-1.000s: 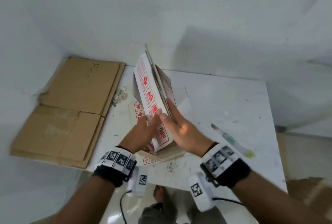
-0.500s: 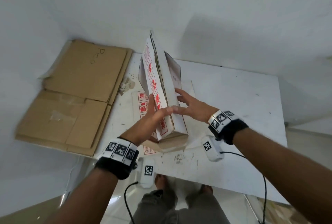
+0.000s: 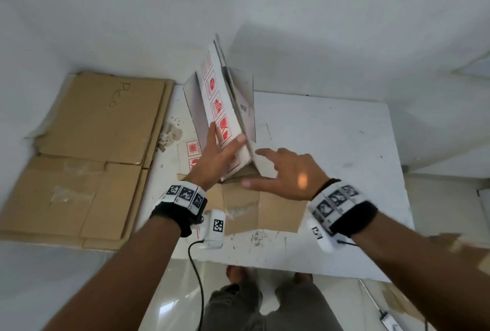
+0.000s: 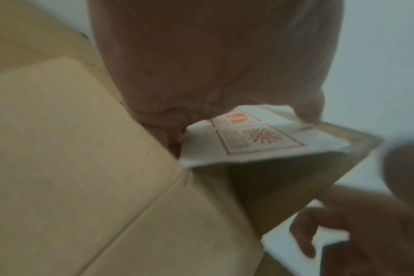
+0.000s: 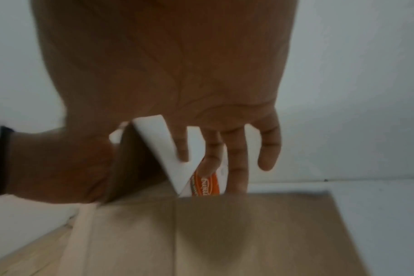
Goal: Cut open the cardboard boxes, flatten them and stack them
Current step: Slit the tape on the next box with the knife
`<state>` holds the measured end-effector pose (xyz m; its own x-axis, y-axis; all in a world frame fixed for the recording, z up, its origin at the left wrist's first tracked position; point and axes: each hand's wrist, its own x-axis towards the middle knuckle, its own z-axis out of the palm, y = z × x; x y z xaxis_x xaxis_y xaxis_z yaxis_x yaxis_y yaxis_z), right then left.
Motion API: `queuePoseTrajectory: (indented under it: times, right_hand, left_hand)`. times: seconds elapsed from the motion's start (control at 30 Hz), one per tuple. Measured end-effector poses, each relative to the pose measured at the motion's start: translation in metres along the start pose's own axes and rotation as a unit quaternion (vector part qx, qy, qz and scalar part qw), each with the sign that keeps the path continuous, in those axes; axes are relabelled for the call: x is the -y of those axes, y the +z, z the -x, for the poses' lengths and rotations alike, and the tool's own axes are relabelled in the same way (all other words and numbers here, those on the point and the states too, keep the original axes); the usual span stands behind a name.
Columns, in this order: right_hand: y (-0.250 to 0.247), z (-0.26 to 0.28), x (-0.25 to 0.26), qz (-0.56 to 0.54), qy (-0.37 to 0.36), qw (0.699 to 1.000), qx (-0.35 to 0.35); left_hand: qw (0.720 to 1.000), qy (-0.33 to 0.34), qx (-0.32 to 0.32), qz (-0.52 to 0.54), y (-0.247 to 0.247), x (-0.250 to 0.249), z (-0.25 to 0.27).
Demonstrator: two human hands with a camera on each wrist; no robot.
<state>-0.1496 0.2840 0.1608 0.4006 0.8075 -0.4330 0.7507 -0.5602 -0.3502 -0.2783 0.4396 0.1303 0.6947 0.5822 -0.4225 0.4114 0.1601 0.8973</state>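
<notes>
1. A white table [image 3: 331, 129] stands against a wall, with a stack of flattened brown cardboard [image 3: 87, 150] lying at its left.
2. A white box [image 3: 225, 107] with red symbols stands half-collapsed at the table's middle.
3. The left hand [image 3: 216, 157] grips the box's left panel, thumb across the front.
4. The right hand [image 3: 286, 170], fingers spread straight, touches the right panel.

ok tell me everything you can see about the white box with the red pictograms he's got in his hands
The white box is printed cardboard, white outside and brown inside, with a column of red-framed pictograms down one panel. It is half collapsed, its panels squeezed into a narrow wedge standing on end on the white table, its brown lower flaps splayed flat toward the person. The left hand grips the pictogram panel, thumb over its edge. The right hand is spread open beside the plain panel; contact is unclear.
</notes>
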Motion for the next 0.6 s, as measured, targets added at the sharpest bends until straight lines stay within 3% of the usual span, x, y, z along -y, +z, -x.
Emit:
queuePoseTrajectory:
  times: [0.1, 0.17, 0.23, 0.37, 0.43, 0.5, 0.6]
  right_hand:
    - [0.022, -0.027, 0.014, -0.068, 0.039, 0.993, -0.087]
    - [0.038, -0.044, 0.015, -0.134, 0.061, 0.985, -0.095]
    - [0.053, -0.055, 0.015, -0.177, 0.059, 0.978, -0.090]
    - [0.083, -0.070, 0.024, -0.191, 0.025, 0.977, -0.096]
    - [0.098, -0.077, 0.017, -0.210, 0.037, 0.970, -0.120]
    - [0.113, -0.081, 0.000, -0.204, 0.089, 0.964, -0.147]
    - [0.142, -0.088, -0.031, -0.174, 0.235, 0.944, -0.154]
  left_hand:
    - [0.982, 0.036, -0.011, -0.184, -0.006, 0.025, -0.020]
    - [0.932, 0.037, -0.008, -0.360, -0.017, 0.045, -0.023]
    - [0.885, 0.043, -0.009, -0.463, -0.025, 0.068, -0.018]
    - [0.874, 0.055, -0.116, -0.469, -0.033, 0.115, -0.023]
    - [0.886, 0.048, -0.167, -0.430, -0.037, 0.124, -0.026]
    - [0.910, 0.047, -0.207, -0.357, -0.044, 0.130, -0.025]
    - [0.880, -0.068, -0.267, -0.387, -0.057, 0.143, -0.021]
